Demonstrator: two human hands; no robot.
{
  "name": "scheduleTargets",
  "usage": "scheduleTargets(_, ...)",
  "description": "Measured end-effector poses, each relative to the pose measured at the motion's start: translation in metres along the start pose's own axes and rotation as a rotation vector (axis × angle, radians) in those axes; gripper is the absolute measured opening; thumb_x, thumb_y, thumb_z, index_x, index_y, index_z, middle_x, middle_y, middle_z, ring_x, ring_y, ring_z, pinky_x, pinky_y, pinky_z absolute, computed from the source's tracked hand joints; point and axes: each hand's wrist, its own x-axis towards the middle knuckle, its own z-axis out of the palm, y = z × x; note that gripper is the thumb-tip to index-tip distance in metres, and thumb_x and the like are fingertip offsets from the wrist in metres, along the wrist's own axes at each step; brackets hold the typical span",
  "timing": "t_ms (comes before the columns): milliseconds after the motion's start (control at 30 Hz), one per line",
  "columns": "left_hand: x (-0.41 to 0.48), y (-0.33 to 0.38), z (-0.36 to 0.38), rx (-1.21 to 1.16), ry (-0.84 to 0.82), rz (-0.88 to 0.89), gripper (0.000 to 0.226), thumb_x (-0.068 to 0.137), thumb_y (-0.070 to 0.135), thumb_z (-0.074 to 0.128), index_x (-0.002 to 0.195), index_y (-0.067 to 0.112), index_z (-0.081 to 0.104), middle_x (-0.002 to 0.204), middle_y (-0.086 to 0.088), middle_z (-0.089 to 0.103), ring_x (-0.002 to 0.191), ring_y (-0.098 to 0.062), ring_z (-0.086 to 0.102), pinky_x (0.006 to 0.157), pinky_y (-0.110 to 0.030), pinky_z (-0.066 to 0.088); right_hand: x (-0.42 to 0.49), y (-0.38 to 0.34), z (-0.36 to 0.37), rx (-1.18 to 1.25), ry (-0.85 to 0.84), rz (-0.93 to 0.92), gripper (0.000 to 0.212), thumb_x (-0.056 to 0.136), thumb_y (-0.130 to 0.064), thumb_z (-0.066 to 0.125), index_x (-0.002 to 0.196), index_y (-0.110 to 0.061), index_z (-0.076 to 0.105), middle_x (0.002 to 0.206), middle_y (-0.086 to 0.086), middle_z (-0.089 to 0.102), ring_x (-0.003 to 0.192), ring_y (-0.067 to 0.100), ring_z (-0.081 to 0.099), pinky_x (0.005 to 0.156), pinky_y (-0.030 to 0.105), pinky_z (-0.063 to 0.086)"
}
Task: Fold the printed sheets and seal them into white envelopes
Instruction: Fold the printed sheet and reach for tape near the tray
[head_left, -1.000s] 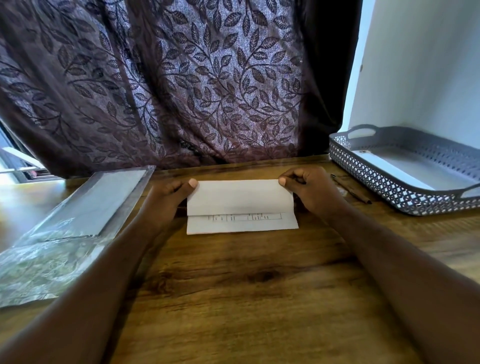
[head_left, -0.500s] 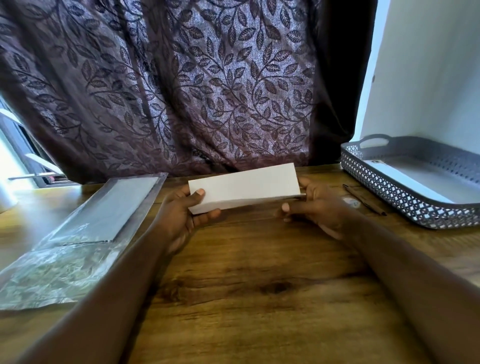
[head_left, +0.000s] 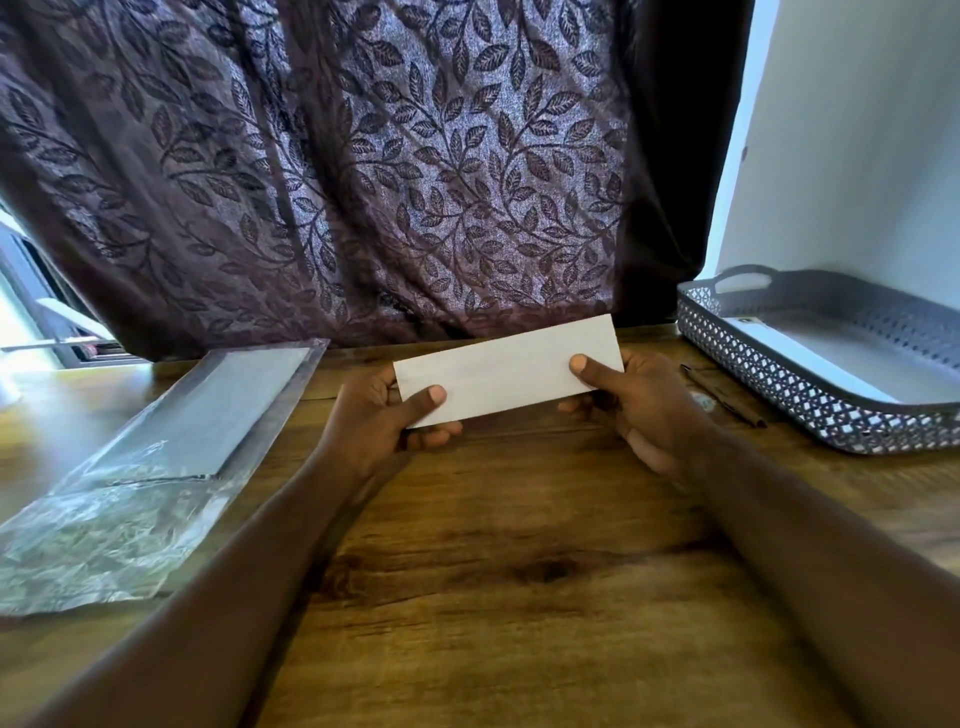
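Observation:
A folded white sheet (head_left: 506, 369) is held up above the wooden table (head_left: 519, 545), its long edge tilted up to the right. My left hand (head_left: 379, 421) pinches its lower left corner, thumb on top and fingers underneath. My right hand (head_left: 639, 400) pinches its right end the same way. No print shows on the side facing me. A clear plastic pack (head_left: 156, 457) with white envelopes inside lies flat at the left of the table.
A grey perforated tray (head_left: 779, 379) holding white sheets stands at the right, against a white wall. A dark pen (head_left: 722, 395) lies between the tray and my right hand. A leaf-patterned curtain (head_left: 363, 171) hangs behind the table.
The sheet lay on the table with a printed strip showing while both hands pressed its top fold. It is now fully folded, lifted off the table and held in both hands.

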Motion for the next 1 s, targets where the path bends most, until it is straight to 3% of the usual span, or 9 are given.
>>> scheduleTargets(100, -0.002, 0.000, 0.007, -0.082, 0.035, 0.035, 0.032, 0.091, 0.006, 0.065, 0.123, 0.006, 0.062, 0.100, -0.015, 0.077, 0.076, -0.026, 0.076, 0.057, -0.022, 0.060, -0.007, -0.003, 0.012, 0.162, -0.112, 0.017, 0.042, 0.093, -0.022, 0.065, 0.127, 0.000, 0.061, 0.115, 0.022, 0.072, 0.095, 0.033, 0.073, 0.081, 0.047, 0.060)
scheduleTargets(267, -0.010, -0.003, 0.027, -0.184, -0.009, 0.041, 0.028, 0.091, 0.004, 0.066, 0.118, 0.011, 0.063, 0.103, -0.012, 0.077, 0.080, -0.027, 0.076, 0.059, -0.022, 0.059, -0.017, 0.007, 0.043, 0.168, -0.258, 0.094, 0.050, 0.093, -0.026, 0.064, 0.139, -0.012, 0.051, 0.128, 0.013, 0.069, 0.114, 0.035, 0.068, 0.089, 0.057, 0.057)
scheduleTargets(533, -0.010, 0.000, 0.026, -0.173, -0.007, 0.028, 0.022, 0.090, 0.001, 0.066, 0.108, 0.014, 0.064, 0.096, -0.011, 0.078, 0.077, -0.031, 0.076, 0.059, -0.025, 0.062, -0.007, 0.005, 0.032, 0.235, -0.066, 0.077, 0.049, 0.095, -0.039, 0.057, 0.136, -0.013, 0.052, 0.121, 0.018, 0.070, 0.101, 0.034, 0.073, 0.074, 0.049, 0.062)
scheduleTargets(733, -0.007, 0.001, 0.019, -0.138, 0.012, 0.018, 0.022, 0.089, 0.001, 0.067, 0.105, 0.017, 0.064, 0.096, -0.011, 0.078, 0.077, -0.032, 0.076, 0.058, -0.025, 0.061, -0.002, 0.000, 0.016, 0.305, 0.001, 0.062, 0.034, 0.104, -0.037, 0.047, 0.125, -0.012, 0.057, 0.108, 0.013, 0.075, 0.098, 0.033, 0.074, 0.080, 0.052, 0.061)
scheduleTargets(1000, 0.000, -0.003, 0.005, -0.148, -0.001, -0.032, 0.023, 0.092, 0.003, 0.063, 0.114, 0.012, 0.064, 0.103, -0.012, 0.077, 0.080, -0.030, 0.076, 0.060, -0.025, 0.062, 0.001, -0.006, 0.004, 0.310, 0.018, 0.089, 0.031, 0.104, -0.021, 0.049, 0.126, -0.002, 0.058, 0.114, 0.018, 0.073, 0.101, 0.035, 0.073, 0.082, 0.050, 0.061)
